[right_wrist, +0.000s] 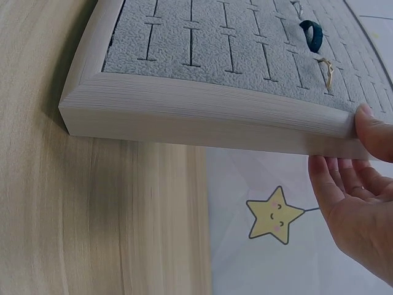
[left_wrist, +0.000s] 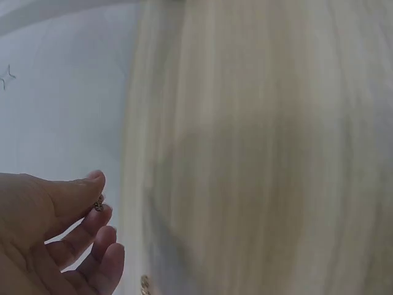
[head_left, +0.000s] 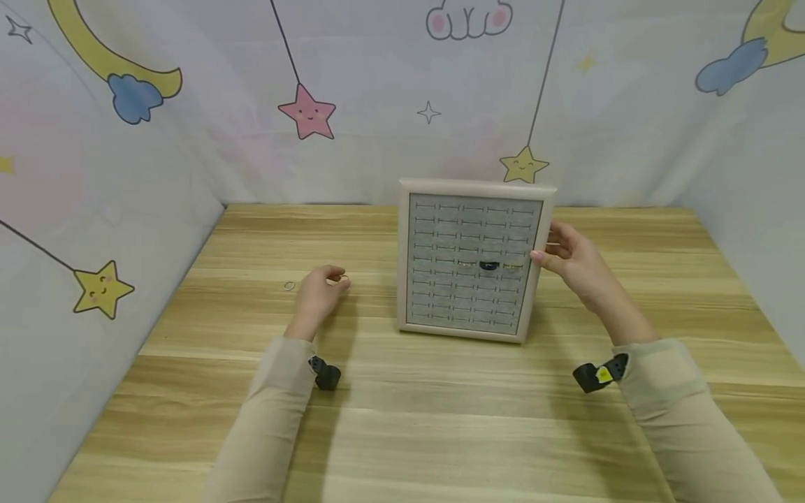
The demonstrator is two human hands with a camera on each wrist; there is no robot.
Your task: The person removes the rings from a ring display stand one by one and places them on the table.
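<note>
My left hand (head_left: 319,297) pinches a small ring (left_wrist: 99,204) between thumb and index finger, low over the table. Left of this hand, a thin loose ring (head_left: 288,286) lies on the wood. A ring display board (head_left: 462,230), grey plush in a pale wooden frame, stands upright and slightly tilted. My right hand (head_left: 569,265) grips its right side, thumb on the front and fingers behind. Three rings sit side by side in the slots: a thin one (head_left: 466,264), a wide dark one (right_wrist: 313,37) and a gold-toned one (right_wrist: 328,74).
Under everything is a wood-grain table (head_left: 402,419). Pale fabric walls (head_left: 377,154) with stars and moons enclose its back and sides. Each sleeve carries a black wrist camera, one on the left (head_left: 325,374) and one on the right (head_left: 597,374).
</note>
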